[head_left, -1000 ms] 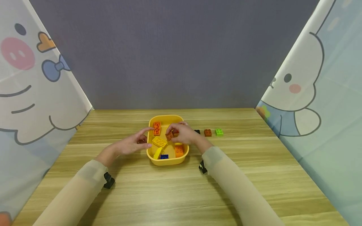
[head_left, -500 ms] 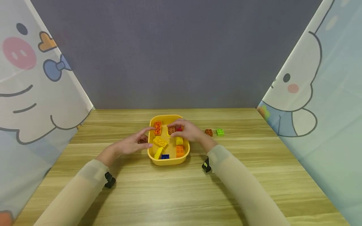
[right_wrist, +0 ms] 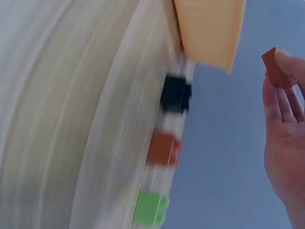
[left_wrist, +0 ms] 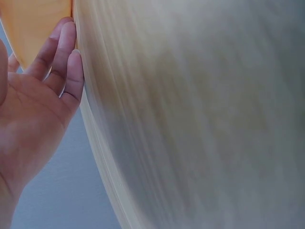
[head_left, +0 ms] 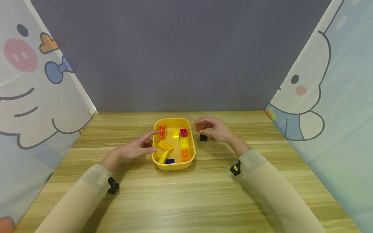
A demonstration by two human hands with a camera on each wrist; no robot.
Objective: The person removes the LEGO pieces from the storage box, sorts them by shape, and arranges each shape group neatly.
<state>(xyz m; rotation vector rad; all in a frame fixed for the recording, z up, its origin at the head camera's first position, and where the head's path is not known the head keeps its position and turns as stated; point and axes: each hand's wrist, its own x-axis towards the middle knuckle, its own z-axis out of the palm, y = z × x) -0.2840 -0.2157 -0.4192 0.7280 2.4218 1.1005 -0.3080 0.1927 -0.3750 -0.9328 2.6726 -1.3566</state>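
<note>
My right hand (head_left: 218,130) pinches a small reddish-brown toy building brick (head_left: 199,127) between thumb and fingers, raised to the right of the yellow tray (head_left: 173,167). In the right wrist view that brick (right_wrist: 275,69) shows well above the table. A black brick (head_left: 203,138) stands just below the hand in the head view. At the tray's left side is my left hand (head_left: 134,147), fingers loosely extended, fingertips right at the rim. The tray holds several bricks, among them an orange one (head_left: 162,132), a magenta one (head_left: 183,132) and a dark blue one (head_left: 170,161).
In the right wrist view the black brick, another reddish-brown brick (right_wrist: 163,149) and a green brick (right_wrist: 150,207) form a row on the wooden table (head_left: 180,200). The right hand hides the last two in the head view. A grey panel (head_left: 180,58) rises behind the table.
My right hand has lifted the reddish-brown brick out of the tray and carried it right, over the rim. The left hand has stayed in place.
</note>
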